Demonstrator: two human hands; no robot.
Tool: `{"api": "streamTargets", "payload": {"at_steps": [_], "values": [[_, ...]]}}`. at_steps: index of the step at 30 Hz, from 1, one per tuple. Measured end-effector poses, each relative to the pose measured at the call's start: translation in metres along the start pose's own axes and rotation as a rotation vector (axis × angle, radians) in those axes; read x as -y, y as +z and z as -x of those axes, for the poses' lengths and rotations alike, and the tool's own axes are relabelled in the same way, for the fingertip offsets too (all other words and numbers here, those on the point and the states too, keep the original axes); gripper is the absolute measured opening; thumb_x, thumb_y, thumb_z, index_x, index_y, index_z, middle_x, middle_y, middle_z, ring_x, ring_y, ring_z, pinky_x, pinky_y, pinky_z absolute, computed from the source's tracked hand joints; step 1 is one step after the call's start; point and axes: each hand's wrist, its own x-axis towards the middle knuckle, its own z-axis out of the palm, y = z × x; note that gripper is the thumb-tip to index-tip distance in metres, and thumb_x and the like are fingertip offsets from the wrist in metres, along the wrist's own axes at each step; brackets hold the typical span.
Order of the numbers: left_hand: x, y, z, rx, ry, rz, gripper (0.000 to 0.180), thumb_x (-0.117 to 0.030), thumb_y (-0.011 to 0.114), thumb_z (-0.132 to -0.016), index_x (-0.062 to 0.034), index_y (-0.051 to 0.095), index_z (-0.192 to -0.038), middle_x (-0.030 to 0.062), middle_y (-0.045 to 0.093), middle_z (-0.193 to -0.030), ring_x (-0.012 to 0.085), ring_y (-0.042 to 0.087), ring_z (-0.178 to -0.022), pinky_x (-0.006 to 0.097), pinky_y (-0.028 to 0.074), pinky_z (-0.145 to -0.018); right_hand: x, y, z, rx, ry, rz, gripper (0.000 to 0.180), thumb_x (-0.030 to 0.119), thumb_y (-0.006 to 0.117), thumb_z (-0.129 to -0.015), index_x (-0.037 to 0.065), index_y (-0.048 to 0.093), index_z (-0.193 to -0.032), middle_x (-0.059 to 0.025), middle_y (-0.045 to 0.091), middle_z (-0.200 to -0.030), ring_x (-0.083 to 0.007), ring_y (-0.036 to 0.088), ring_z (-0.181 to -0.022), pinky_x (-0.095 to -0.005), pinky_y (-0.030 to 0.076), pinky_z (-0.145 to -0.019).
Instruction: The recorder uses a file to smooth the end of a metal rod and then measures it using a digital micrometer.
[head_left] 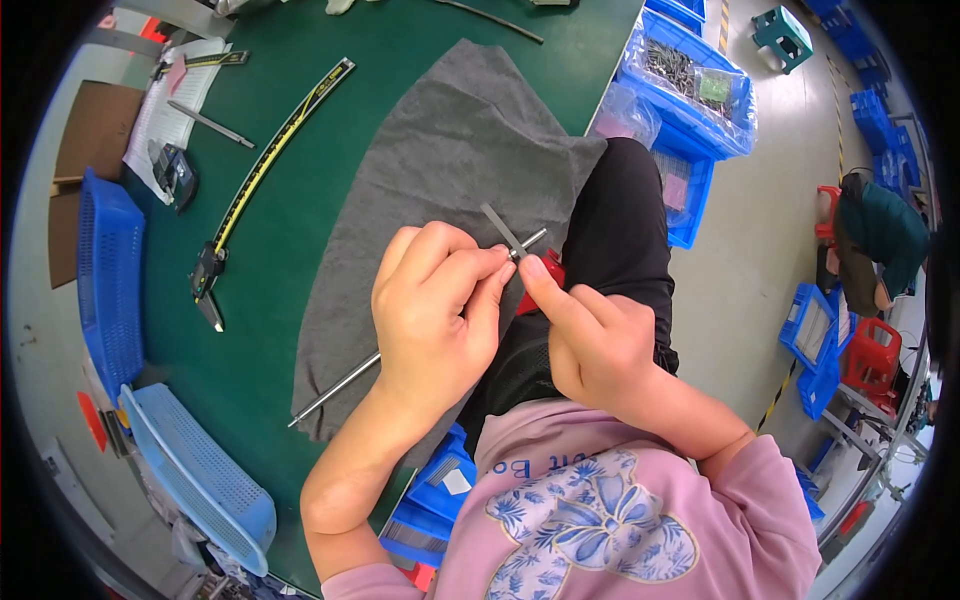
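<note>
My left hand (435, 315) grips a long thin metal rod (335, 388) that runs from the lower left up to my fingertips. My right hand (590, 340) pinches the rod's upper end, where a small flat metal strip (498, 225) sticks out. A red piece (552, 268) shows behind my right fingers. Both hands are held over a grey cloth (440, 170) that lies on the green table (300, 290) and hangs off its edge toward my lap.
A long caliper (250, 190) lies on the table left of the cloth, with a smaller gauge (175, 175) and papers beyond. Blue baskets (195, 480) stand at the left. Blue bins with bagged parts (690, 80) sit to the right. A person (880, 240) crouches far right.
</note>
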Motion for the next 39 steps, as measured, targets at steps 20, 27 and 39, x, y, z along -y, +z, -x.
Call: {"api": "streamTargets", "payload": {"at_steps": [20, 27, 39], "values": [[-0.001, 0.0, 0.0, -0.001, 0.012, -0.016, 0.015, 0.004, 0.072, -0.065, -0.0023, 0.062, -0.074, 0.0052, 0.054, -0.072, 0.0232, 0.05, -0.067, 0.033, 0.041, -0.056, 0.0, 0.001, 0.004, -0.066, -0.021, -0.005, 0.051, -0.008, 0.054, -0.06, -0.003, 0.063, -0.11, -0.0033, 0.037, -0.053, -0.0157, 0.035, -0.037, -0.0279, 0.03, -0.038], [-0.002, 0.001, 0.001, 0.003, 0.027, -0.019, 0.015, 0.004, 0.072, -0.064, -0.0021, 0.062, -0.073, 0.0055, 0.054, -0.072, 0.0234, 0.05, -0.066, 0.033, 0.041, -0.056, 0.0, 0.0, -0.003, -0.055, -0.023, -0.01, 0.052, -0.008, 0.053, -0.059, -0.003, 0.064, -0.11, -0.0032, 0.039, -0.053, -0.0155, 0.037, -0.038, -0.0279, 0.03, -0.038], [0.0, 0.001, 0.0, -0.001, 0.023, -0.008, 0.015, 0.004, 0.072, -0.065, -0.0021, 0.061, -0.072, 0.0056, 0.054, -0.071, 0.0233, 0.05, -0.066, 0.033, 0.04, -0.055, 0.0, -0.004, -0.003, -0.023, -0.01, 0.001, 0.051, -0.006, 0.054, -0.062, -0.002, 0.063, -0.111, -0.0029, 0.039, -0.052, -0.0151, 0.038, -0.038, -0.0288, 0.031, -0.038]]}}
